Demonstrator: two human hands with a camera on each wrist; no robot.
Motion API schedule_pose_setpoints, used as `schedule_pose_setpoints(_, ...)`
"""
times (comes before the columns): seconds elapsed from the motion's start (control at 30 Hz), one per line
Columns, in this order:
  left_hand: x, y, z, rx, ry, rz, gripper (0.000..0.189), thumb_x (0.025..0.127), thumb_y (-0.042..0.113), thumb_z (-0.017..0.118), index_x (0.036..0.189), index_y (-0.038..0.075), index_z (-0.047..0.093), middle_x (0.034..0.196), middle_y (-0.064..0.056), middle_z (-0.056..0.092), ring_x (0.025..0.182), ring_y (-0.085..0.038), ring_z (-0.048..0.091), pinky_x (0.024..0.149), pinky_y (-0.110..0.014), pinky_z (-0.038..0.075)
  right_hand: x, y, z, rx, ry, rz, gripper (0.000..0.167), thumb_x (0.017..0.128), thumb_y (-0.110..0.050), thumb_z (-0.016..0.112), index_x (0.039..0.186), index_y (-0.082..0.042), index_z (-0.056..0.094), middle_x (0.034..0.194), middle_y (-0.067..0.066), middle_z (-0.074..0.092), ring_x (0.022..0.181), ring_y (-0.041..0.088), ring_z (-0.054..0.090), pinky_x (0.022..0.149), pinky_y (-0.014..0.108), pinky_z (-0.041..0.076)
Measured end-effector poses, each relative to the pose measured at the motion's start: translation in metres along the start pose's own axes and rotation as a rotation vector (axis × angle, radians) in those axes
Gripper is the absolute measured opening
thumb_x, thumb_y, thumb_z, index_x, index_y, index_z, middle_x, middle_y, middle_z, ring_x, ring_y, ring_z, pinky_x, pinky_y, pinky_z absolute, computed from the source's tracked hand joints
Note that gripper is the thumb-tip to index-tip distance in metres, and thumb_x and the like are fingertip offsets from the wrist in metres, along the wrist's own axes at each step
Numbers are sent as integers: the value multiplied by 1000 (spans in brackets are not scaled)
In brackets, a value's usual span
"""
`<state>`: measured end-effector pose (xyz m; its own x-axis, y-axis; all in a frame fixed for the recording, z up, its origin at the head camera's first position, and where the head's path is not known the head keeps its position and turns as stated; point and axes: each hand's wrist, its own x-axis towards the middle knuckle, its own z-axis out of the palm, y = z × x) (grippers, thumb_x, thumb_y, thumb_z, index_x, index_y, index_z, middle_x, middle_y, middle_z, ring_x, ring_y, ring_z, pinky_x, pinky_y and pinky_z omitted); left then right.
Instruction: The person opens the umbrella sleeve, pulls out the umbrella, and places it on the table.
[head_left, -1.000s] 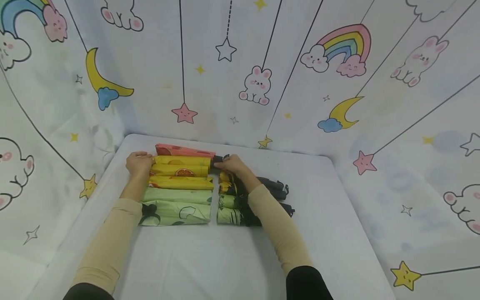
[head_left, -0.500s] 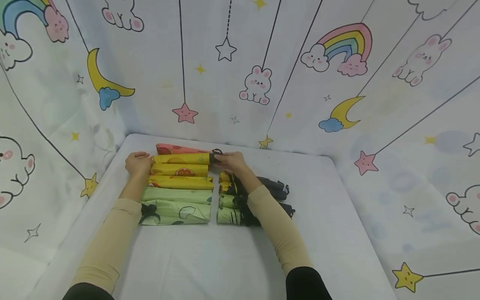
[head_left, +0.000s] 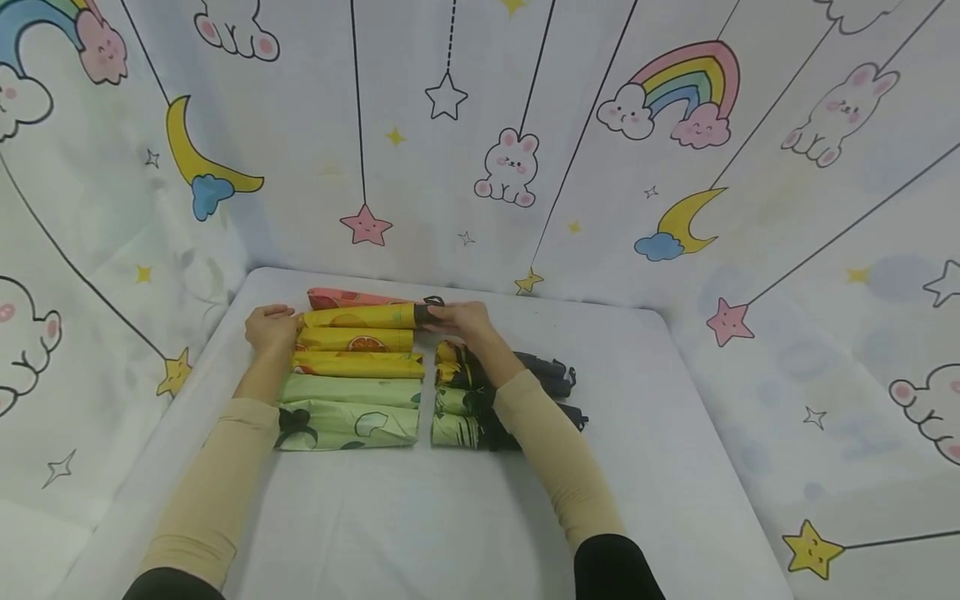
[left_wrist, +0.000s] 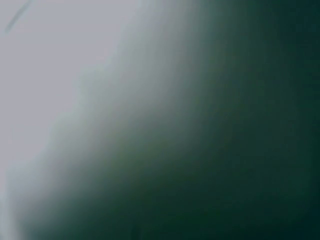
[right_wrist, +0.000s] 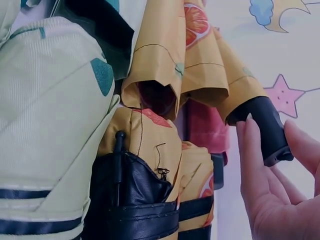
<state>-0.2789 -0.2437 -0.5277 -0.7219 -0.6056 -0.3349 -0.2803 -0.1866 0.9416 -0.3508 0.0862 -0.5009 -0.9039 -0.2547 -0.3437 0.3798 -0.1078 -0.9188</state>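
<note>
At the back of the table, a yellow sleeve [head_left: 360, 317] printed with orange slices has a black umbrella handle [right_wrist: 261, 131] sticking out of its right end. My left hand [head_left: 272, 329] pinches the sleeve's left end, though that grip is partly hidden. My right hand [head_left: 465, 322] holds the handle between thumb and fingers. Two more yellow sleeves [head_left: 337, 340] lie just in front, their right ends gaping in the right wrist view. Folded yellow umbrellas [right_wrist: 199, 167] with black parts lie across from them, under my right forearm.
Pale green sleeves [head_left: 337, 427] are nearest me on the left, facing folded green umbrellas [head_left: 455, 430]. A pinkish-red sleeve [head_left: 337, 297] lies behind the yellow one. The white table [head_left: 360, 525] backs onto a printed curtain [head_left: 300, 125]. The left wrist view is dark blur.
My right hand has shifted its hold on the handle, lifting that end of the yellow sleeve slightly toward the back. Less black handle shows now. My left hand has stayed at the left end.
</note>
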Motion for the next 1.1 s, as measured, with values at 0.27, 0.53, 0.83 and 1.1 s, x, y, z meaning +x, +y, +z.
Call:
schedule_pose_setpoints(0.27,-1,1,-1,16,-19,-3,48,93,-5,69,139,4,57,134,-11,64,79,-4,62,66,-15,55,-5,-4,-5,24,29,-5,64,91,-1,80,144,16,48,142,32,56,102,35,76,96,42,61)
schedule_pose_setpoints(0.53,-2,1,-2,-7,-10,-20,38,95,-2,63,133,6,59,131,-10,66,80,-4,62,69,-16,56,-9,-8,-10,-9,39,29,64,92,-7,81,145,12,51,142,28,58,100,30,77,98,41,60)
schedule_pose_setpoints(0.83,-3,2,-2,-28,1,-42,44,92,-6,69,133,5,60,124,-6,69,79,-7,62,62,-17,55,-10,-10,-22,-47,36,27,61,91,-14,84,141,9,57,139,24,63,104,31,76,104,42,56)
schedule_pose_setpoints(1.1,0,1,-1,-30,-1,-50,48,94,-5,68,140,6,59,138,-11,65,78,-4,63,63,-16,55,-8,-12,-31,31,65,19,57,89,-6,83,137,12,58,133,24,65,100,34,77,90,39,63)
